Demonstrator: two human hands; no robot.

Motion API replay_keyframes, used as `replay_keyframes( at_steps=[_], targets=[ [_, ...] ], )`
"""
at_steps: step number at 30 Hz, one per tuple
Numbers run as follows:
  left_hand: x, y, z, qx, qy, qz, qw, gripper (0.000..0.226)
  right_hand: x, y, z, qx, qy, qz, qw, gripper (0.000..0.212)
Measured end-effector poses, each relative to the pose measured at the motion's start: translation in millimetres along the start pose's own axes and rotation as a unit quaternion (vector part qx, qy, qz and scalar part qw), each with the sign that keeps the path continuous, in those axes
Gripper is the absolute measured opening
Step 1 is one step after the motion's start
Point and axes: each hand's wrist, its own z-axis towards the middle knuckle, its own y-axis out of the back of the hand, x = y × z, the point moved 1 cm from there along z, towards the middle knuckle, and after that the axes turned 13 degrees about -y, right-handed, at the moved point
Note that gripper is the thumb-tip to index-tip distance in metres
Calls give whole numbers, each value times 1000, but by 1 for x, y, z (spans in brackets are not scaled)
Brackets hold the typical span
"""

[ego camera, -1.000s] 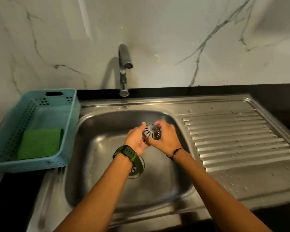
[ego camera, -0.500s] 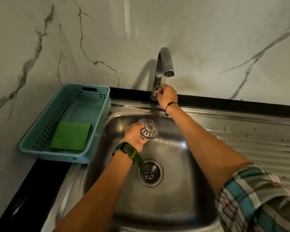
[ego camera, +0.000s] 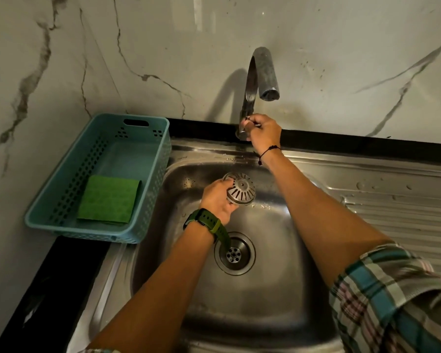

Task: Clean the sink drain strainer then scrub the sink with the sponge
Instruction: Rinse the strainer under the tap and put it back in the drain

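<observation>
**Strainer held over the steel sink**

No writing is legible. The brushed-steel sink (ego camera: pixel 278 289) is the landmark. Left of it, a perforated teal basket (ego camera: pixel 61 200) holds the coarse green sponge (ego camera: pixel 108 198). Behind it, the right hand (ego camera: pixel 264 132) grips the faucet (ego camera: pixel 250 98) handle. Above its basin, the left hand (ego camera: pixel 218 200) grips the slotted, domed strainer (ego camera: pixel 241 191).

Teal perforated basket (ego camera: pixel 152 159) beside marble-veined wall (ego camera: pixel 138 47), under curved faucet (ego camera: pixel 261 72)

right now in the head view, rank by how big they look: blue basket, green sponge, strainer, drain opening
1. blue basket
2. green sponge
3. strainer and drain opening: they look alike, so no ranking.
</observation>
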Motion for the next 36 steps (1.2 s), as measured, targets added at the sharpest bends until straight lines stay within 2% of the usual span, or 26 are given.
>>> replay_keyframes(
  at_steps=[3,5,10,15,19,20,21,23,25,29,33,36],
  targets=[
    [0,-1,2,4,-1,-3,1000,23,8,3,3,1,75,-114,991,17],
    [1,-4,3,10,1,-2,1000,17,16,5,8,34,123,-231,965,19],
    [6,-12,6,21,3,-8,1000,10,30,3,21,116,107,-353,922,24],
    [9,-14,10,26,7,-7,1000,14,33,0,12,110,104,-347,925,23],
    [10,-14,11,24,22,-31,999,33,16,19,-26,18,109,-189,976,25],
    [11,-13,10,22,29,-41,998,34,8,23,-40,20,89,-167,982,22],
    [12,-13,10,24,32,-45,998,34,1,26,-54,58,57,-162,983,19],
    [13,-13,8,33,22,-35,999,30,-10,29,-79,190,7,-157,969,15],
    [13,-12,8,37,16,-24,999,26,-10,33,-90,248,0,-145,958,16],
    [10,-8,6,27,31,-3,999,34,-3,44,-85,231,-15,-158,960,15],
    [9,-2,6,26,23,34,999,35,2,49,-80,289,-17,-134,948,17],
    [8,0,8,36,19,64,997,36,1,49,-80,256,-36,-133,957,16]
  ],
)
